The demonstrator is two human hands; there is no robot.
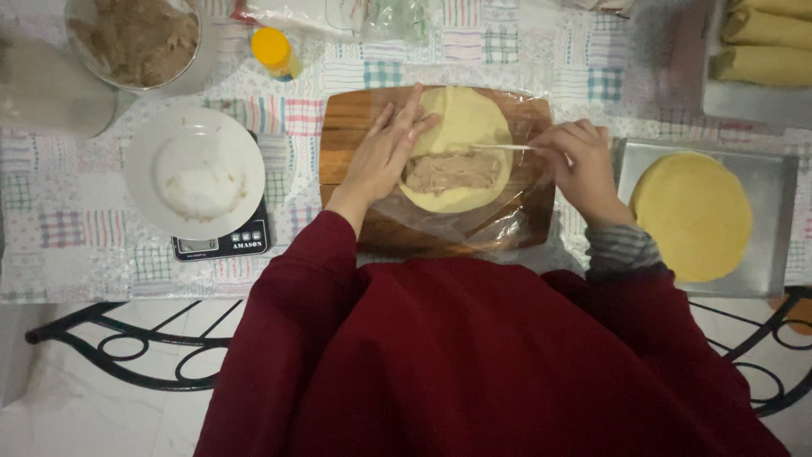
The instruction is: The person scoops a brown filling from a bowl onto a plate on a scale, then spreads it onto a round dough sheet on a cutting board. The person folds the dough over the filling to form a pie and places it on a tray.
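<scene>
**Pale crepe, filling laid crosswise**

Yellow and thin, the round crepe (461, 127) lies flat on the plastic-covered wooden board (355, 144), directly in front of the person. A strip of brownish filling (451, 171) runs left to right across its near half, long axis parallel to the table edge. The left hand (385, 152) rests open, fingers flat on the crepe's left rim, touching the filling's left end. The right hand (579, 165) pinches a slim utensil (501, 147) whose tip reaches in from the right, just beyond the filling. Both hands sit about equally close.
</scene>
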